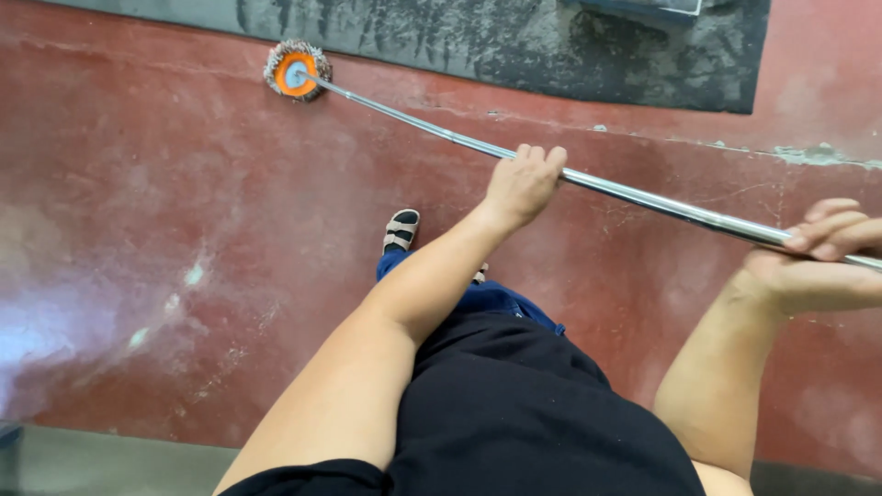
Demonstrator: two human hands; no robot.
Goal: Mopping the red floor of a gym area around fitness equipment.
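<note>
I hold a long shiny metal mop pole point(643, 197) that slants from the right edge up to the upper left. My left hand point(524, 184) is closed around its middle. My right hand point(822, 257) grips the pole near the right edge of the view. At the pole's far end a round mop head point(296, 69) with an orange centre and greyish fringe rests on the red floor point(165, 202), right by the edge of a dark mat. My sandalled foot point(401, 230) stands under the pole, below my left hand.
A dark grey mat point(551, 46) lies across the top of the view. The red floor is worn, with pale glossy patches at the left. A grey strip point(110, 459) runs along the bottom left. My black top and blue trousers fill the lower middle.
</note>
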